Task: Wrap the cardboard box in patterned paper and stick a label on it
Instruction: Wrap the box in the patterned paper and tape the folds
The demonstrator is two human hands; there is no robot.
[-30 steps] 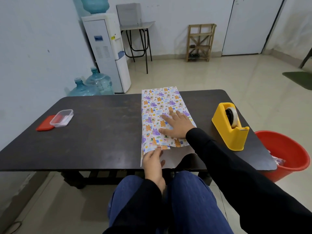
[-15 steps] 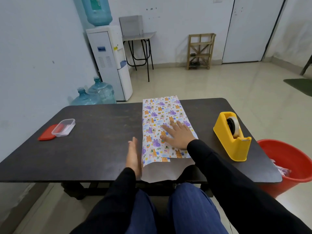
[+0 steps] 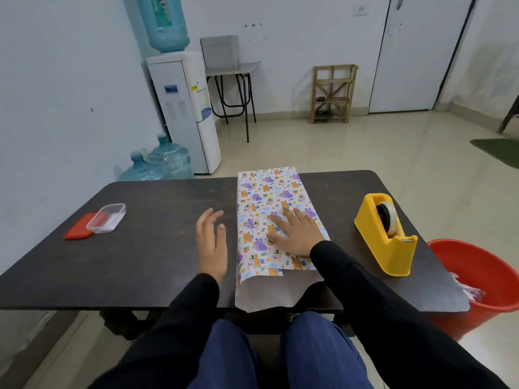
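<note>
1. Paper first: the patterned paper lies lengthwise on the counter, its white near end hanging over the edge towards the person's knees.
2. The cardboard box is out of sight; judging by the raised shape, it sits inside the wrap under the right hand.
3. The left hand is over bare counter just beside the paper's left edge, fingers straight and slightly apart, holding nothing; whether it touches the surface I cannot tell.
4. The right hand lies flat on the wrap, fingers spread, pressing beside the lengthwise seam.
5. The step looks like fixing that seam: keep one palm firm on the overlap, and probably let the left hand take over so the right can reach the tape dispenser, well off to the right.
6. Pull the overlap taut before taping.
7. Farther left, a plastic container rests against a red lid; it may hold the label.
</note>
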